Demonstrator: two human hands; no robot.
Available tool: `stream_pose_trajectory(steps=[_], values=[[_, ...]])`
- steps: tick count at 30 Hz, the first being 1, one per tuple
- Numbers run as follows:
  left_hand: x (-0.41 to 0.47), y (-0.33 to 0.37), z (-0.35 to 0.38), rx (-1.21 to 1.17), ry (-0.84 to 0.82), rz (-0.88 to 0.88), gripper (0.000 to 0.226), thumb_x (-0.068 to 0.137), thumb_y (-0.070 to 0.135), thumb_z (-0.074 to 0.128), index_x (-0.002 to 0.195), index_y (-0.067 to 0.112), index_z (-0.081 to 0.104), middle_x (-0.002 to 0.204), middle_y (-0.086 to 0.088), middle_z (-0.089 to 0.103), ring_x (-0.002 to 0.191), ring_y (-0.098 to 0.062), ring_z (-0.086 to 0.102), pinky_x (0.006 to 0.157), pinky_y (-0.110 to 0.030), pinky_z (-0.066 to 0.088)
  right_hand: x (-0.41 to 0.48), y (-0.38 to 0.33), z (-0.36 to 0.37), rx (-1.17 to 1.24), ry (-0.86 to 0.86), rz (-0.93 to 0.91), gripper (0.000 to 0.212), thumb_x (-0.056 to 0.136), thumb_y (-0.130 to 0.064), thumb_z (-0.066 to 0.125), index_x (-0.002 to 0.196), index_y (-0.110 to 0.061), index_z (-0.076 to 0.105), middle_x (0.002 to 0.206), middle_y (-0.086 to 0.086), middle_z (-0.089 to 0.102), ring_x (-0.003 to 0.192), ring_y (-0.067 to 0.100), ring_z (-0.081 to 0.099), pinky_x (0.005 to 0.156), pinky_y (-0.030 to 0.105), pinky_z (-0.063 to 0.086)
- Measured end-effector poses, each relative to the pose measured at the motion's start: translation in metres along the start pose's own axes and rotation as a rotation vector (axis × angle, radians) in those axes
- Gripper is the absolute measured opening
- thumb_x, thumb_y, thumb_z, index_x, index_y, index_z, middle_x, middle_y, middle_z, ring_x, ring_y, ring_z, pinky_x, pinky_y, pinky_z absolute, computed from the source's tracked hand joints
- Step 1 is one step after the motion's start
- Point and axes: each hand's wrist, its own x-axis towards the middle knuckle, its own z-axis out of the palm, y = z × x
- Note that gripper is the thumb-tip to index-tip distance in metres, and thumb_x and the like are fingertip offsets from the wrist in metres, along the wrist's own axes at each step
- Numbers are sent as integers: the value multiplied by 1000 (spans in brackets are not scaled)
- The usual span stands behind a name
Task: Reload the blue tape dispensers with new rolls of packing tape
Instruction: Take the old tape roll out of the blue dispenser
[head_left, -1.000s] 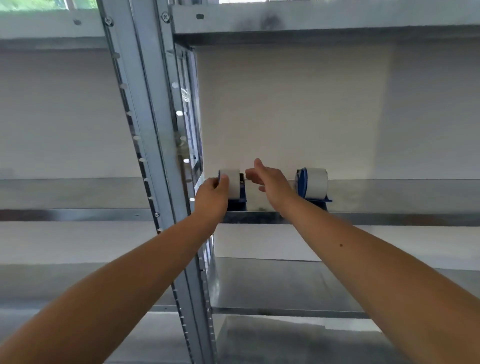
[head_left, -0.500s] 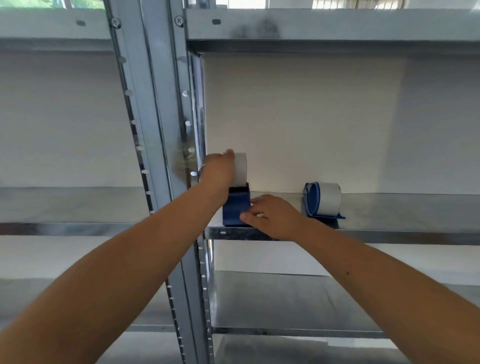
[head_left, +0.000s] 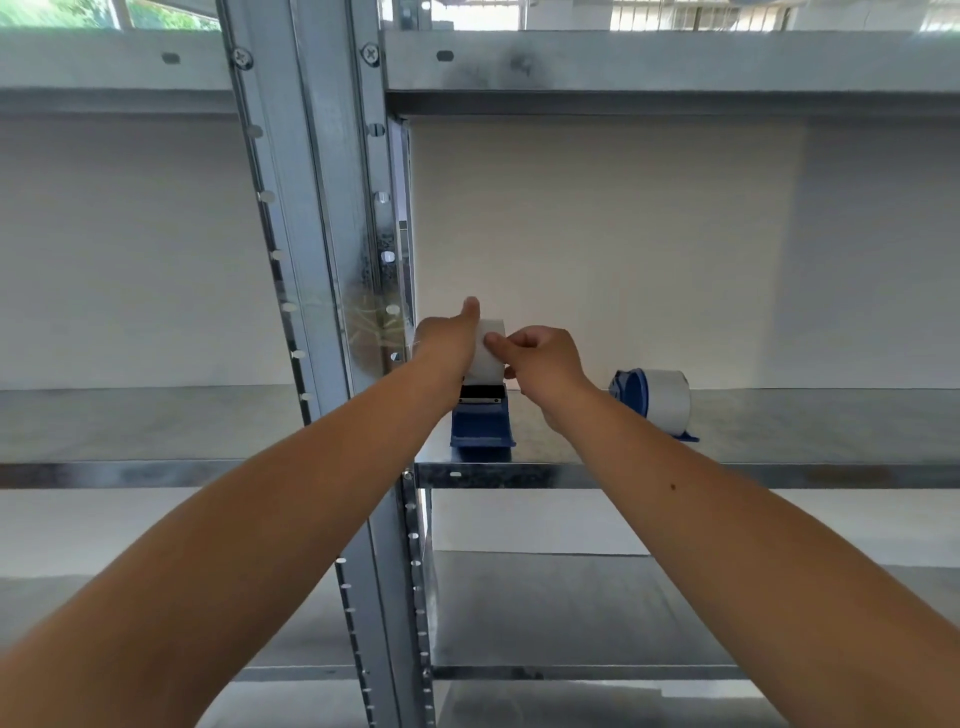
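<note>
A blue tape dispenser (head_left: 483, 422) stands at the front edge of the metal shelf (head_left: 675, 474), its cutter facing me. A white roll of tape (head_left: 491, 347) sits on top of it. My left hand (head_left: 448, 339) wraps the roll's left side, thumb up. My right hand (head_left: 543, 358) pinches the front face of the roll with its fingertips. A second blue dispenser (head_left: 655, 402), loaded with a white roll, lies further right on the same shelf.
A galvanised upright post (head_left: 322, 234) with holes stands just left of my left hand. Another shelf (head_left: 649, 67) runs overhead and a lower shelf (head_left: 571, 613) lies below. A pale wall closes the back.
My right hand rose from the dispenser's base to the front of the roll. My left hand kept its hold on the roll. The camera view moved closer.
</note>
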Motion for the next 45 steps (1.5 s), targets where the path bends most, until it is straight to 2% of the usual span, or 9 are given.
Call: stream_pose_trajectory(steps=[4, 10, 18, 20, 23, 26, 33, 38, 45], values=[[0, 0, 2, 76, 38, 37, 40, 105, 37, 47, 118, -1, 56, 83, -8, 53, 85, -27, 61, 53, -29, 39, -3, 0, -5, 86, 81, 42, 24, 93, -29, 75, 77, -15, 65, 91, 8, 69, 85, 23, 63, 72, 36, 52], [0, -13, -2, 451, 29, 123, 88, 91, 20, 72, 155, 1, 15, 140, -17, 52, 124, -29, 59, 92, -30, 51, -1, -1, -47, -192, 217, -75, 13, 99, -27, 65, 95, -14, 63, 106, 8, 67, 94, 25, 61, 78, 34, 48], [-4, -5, 2, 43, 16, 25, 54, 101, 37, 51, 141, 0, 48, 136, -21, 61, 74, -11, 56, 62, -23, 46, -26, 19, -52, -996, -212, -112, 22, 95, -20, 67, 75, -12, 63, 77, 3, 62, 72, 17, 55, 66, 30, 43], [-1, -6, 0, 156, -6, 70, 62, 97, 30, 63, 145, -1, 38, 129, -19, 62, 91, -16, 65, 69, -26, 48, -30, 27, -48, -989, -251, -99, 39, 93, -16, 64, 58, -16, 45, 62, -1, 50, 61, 15, 48, 57, 30, 35], [0, -12, -1, -122, 105, 72, 23, 101, 30, 56, 96, 7, 57, 81, -8, 57, 71, -17, 58, 59, -26, 41, -34, 27, -46, -981, -209, -127, 32, 92, -26, 63, 64, -16, 53, 66, 1, 56, 67, 20, 56, 57, 31, 35], [-5, -21, -2, 34, 91, 104, 47, 102, 34, 47, 61, 13, 39, 59, -2, 37, 53, -16, 38, 51, -26, 27, -35, 19, -43, -1033, -112, -186, 30, 97, -41, 59, 104, -15, 72, 98, 4, 72, 93, 24, 66, 71, 33, 49], [-27, -16, -5, -133, 26, 196, 46, 99, 35, 59, 136, 17, 37, 104, 2, 54, 79, -8, 49, 77, -25, 43, -39, 9, -42, -683, 15, -343, 48, 101, -47, 56, 140, -19, 56, 134, 1, 65, 122, 21, 59, 98, 41, 49], [-45, -12, 5, -43, 38, 486, 62, 94, 48, 61, 148, 30, 37, 152, 3, 40, 132, -20, 48, 105, -31, 38, -51, -11, -49, -319, 145, -370, 49, 104, -44, 53, 149, -23, 47, 148, -3, 56, 133, 12, 51, 110, 35, 42], [-92, 13, 62, -36, -168, 796, 48, 102, 41, 55, 147, 30, 41, 154, 8, 43, 135, -6, 41, 109, -23, 31, -89, -25, -113, -334, 373, -356, 58, 102, -53, 48, 155, -35, 33, 162, -11, 40, 146, 9, 41, 115, 32, 35]])
